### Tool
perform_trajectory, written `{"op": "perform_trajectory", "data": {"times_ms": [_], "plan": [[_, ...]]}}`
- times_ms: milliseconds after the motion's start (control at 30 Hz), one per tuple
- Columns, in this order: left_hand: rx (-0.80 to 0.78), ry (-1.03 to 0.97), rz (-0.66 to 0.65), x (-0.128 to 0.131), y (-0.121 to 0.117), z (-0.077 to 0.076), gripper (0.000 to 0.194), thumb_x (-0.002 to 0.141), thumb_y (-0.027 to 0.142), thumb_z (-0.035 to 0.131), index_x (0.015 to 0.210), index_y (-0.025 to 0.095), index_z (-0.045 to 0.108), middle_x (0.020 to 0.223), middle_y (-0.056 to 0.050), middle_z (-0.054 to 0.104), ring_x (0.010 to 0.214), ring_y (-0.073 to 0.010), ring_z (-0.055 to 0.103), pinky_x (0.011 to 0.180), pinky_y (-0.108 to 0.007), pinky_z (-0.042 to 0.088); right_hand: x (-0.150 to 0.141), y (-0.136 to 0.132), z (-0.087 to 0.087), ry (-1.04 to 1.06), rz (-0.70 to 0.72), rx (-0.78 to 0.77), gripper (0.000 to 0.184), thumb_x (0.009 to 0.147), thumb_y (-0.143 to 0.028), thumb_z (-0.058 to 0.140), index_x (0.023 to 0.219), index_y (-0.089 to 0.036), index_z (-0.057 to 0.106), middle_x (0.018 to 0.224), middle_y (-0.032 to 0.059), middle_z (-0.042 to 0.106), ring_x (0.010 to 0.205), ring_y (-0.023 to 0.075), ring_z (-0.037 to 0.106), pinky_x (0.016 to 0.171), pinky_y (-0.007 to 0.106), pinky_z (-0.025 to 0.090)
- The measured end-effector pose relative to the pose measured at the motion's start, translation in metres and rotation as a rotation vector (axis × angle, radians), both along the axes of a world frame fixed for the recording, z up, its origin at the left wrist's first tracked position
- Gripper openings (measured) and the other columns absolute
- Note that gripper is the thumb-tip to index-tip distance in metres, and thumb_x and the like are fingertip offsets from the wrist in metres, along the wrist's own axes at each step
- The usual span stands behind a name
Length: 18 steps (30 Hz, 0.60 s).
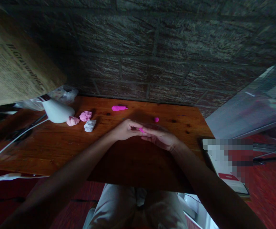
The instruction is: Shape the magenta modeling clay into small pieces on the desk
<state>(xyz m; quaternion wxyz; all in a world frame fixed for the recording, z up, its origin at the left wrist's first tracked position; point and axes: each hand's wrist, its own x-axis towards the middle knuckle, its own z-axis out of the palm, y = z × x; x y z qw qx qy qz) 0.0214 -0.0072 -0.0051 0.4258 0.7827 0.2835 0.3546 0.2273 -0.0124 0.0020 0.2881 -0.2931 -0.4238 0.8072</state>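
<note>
My left hand and my right hand meet over the middle of a wooden table. Between their fingertips sits a small piece of bright pink clay; the left fingers are curled in a pinch on it, and the right fingers touch it from below. A longer pink clay shape lies at the back of the table. A tiny pink clay ball rests to its right.
Two pale pink lumps and a white lump lie left of my hands, beside a white lamp base with a cord. A brick wall rises behind. A booklet lies at the right edge.
</note>
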Motion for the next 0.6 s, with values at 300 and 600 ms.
{"op": "perform_trajectory", "data": {"times_ms": [300,600], "plan": [[0.424,-0.006,0.357,0.010,-0.008,0.003,0.021,0.087,0.029,0.079,0.104,0.016,0.080,0.103,-0.010,0.083,0.090,-0.0193,0.079,0.084,-0.027,0.061,-0.002,0.004,-0.004,0.095,-0.201,-0.132,0.030,0.070,-0.027,0.093,0.097,-0.026,0.079,0.094,-0.0029,0.082,0.087,0.0111,0.073,0.087,0.025,0.055],[0.402,0.118,0.378,0.005,-0.009,0.001,0.019,0.093,0.027,0.071,0.107,0.019,0.081,0.103,-0.007,0.083,0.085,-0.0193,0.080,0.074,-0.024,0.061,-0.005,0.004,-0.014,0.106,-0.199,-0.168,0.035,0.064,-0.033,0.098,0.092,-0.026,0.077,0.093,-0.0038,0.080,0.090,0.0113,0.072,0.094,0.027,0.054]]}}
